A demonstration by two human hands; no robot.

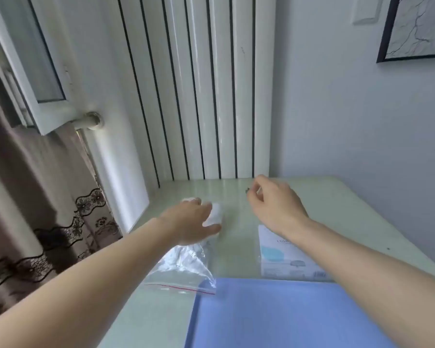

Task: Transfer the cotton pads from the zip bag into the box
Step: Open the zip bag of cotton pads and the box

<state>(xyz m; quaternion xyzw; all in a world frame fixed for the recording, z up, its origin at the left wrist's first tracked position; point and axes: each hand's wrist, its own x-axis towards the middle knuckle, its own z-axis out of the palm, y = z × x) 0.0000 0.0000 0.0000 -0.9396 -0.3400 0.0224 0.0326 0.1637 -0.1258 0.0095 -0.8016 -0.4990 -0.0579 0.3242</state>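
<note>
Zip bag (183, 270) on the table (239, 247) at left, cotton pads (215, 214) just behind it, box (284, 257) to its right, radiator (199, 91) behind the table

The left hand (190, 223) covers most of the white cotton pads (215, 214) so their number cannot be told, the right forearm hides part of the box (281, 257) whose print is too blurred to read, and the blue sheet (281, 315) runs off the bottom edge.

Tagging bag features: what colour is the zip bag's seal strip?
Red, a thin line along the clear zip bag; head view.
</note>
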